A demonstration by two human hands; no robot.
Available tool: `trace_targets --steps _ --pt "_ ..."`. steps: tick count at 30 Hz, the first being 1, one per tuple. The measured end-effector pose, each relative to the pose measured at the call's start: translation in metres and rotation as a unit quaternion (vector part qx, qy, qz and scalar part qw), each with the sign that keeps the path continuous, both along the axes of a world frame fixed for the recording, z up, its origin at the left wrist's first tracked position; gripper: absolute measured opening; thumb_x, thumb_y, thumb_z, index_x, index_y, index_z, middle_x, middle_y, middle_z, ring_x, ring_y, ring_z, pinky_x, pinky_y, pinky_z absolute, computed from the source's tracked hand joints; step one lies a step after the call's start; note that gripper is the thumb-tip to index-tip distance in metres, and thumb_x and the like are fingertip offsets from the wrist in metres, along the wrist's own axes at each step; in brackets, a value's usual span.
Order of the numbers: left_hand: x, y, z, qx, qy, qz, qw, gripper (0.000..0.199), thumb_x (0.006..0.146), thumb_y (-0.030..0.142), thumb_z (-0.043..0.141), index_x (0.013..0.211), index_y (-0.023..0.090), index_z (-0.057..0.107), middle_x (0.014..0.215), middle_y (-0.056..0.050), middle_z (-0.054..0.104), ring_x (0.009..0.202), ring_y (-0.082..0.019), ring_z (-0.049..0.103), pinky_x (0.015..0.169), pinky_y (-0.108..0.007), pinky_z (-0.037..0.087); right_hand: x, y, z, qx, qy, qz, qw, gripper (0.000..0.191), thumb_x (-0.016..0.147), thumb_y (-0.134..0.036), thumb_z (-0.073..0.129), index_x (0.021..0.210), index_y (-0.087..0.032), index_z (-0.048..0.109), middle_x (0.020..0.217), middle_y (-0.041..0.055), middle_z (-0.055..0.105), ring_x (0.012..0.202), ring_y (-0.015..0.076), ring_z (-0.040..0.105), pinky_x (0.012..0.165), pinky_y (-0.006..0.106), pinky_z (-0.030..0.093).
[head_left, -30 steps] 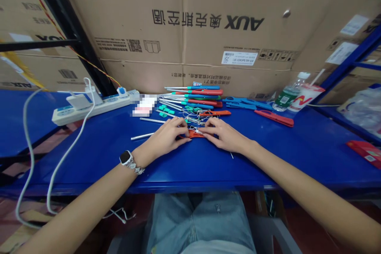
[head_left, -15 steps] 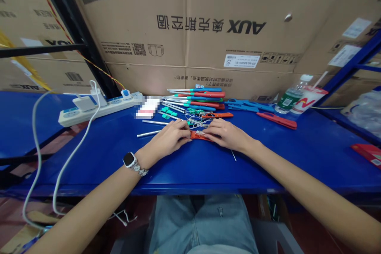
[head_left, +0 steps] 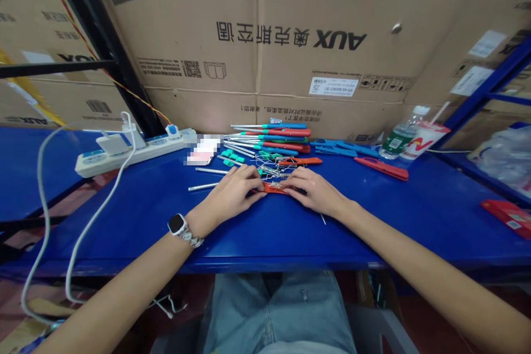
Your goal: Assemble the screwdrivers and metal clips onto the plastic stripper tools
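Between my hands, low over the blue table, is an orange plastic handle shell (head_left: 274, 189) with small pale parts or wires in it. My left hand (head_left: 237, 189) is closed on its left end, thumb and fingers pinched together. At the other end, my right hand (head_left: 315, 188) is also closed, its fingertips pressed on the shell and the small parts. What exactly those fingertips pinch is hidden. A thin white wire end (head_left: 323, 219) sticks out below my right hand. Just behind lie thin loose wires (head_left: 269, 166) and another orange handle shell (head_left: 301, 161).
Behind lies a pile of red and blue handled tools (head_left: 286, 138) with metal rods. Green plastic pieces (head_left: 231, 157) lie left of it, blue shells (head_left: 344, 147) and a red shell (head_left: 381, 168) right. A power strip (head_left: 95, 161), bottle (head_left: 398, 141) and cup (head_left: 423, 141) stand farther out.
The whole view has shifted slightly, with the scene a little farther left. My hands stay closed at the orange shell, and their grip looks nearly the same.
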State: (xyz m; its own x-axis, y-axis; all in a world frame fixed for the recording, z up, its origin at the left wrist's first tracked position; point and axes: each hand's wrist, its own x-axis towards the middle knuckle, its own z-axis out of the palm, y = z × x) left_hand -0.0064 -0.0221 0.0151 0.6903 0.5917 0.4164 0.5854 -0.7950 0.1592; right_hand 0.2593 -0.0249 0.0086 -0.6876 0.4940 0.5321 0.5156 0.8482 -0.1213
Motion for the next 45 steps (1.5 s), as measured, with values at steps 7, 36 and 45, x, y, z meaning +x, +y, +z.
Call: trace_targets --steps 7,36,45 --pt "0.018 0.003 -0.002 -0.039 -0.114 0.105 0.987 0.025 0.091 0.044 0.073 0.092 0.02 0.075 0.091 -0.005 0.061 0.091 -0.025 0.059 0.08 -0.039 0.049 -0.003 -0.002 -0.001 0.056 0.052 -0.009 0.997 0.022 0.104 -0.026 0.054 0.113 -0.018 0.072 0.102 0.0108 0.073 0.094 0.0221 0.067 0.081 0.039 0.06" --pt "0.001 0.005 -0.004 -0.043 -0.027 0.012 0.999 0.034 0.098 0.043 0.064 0.124 0.02 0.066 0.118 -0.01 0.064 0.108 -0.028 0.058 0.097 -0.048 0.048 0.006 0.001 0.002 -0.033 -0.027 -0.038 0.998 0.021 0.102 -0.026 0.058 0.112 -0.019 0.075 0.101 0.0094 0.073 0.095 0.0227 0.066 0.087 0.042 0.055" --pt "-0.001 0.005 -0.009 -0.053 -0.022 -0.012 0.998 0.032 0.099 0.038 0.063 0.127 0.022 0.067 0.121 -0.01 0.065 0.112 -0.027 0.061 0.1 -0.047 0.05 0.005 0.005 0.004 -0.092 -0.011 -0.029 0.995 0.022 0.099 -0.024 0.062 0.116 -0.022 0.076 0.106 0.0092 0.071 0.099 0.0225 0.067 0.091 0.043 0.055"
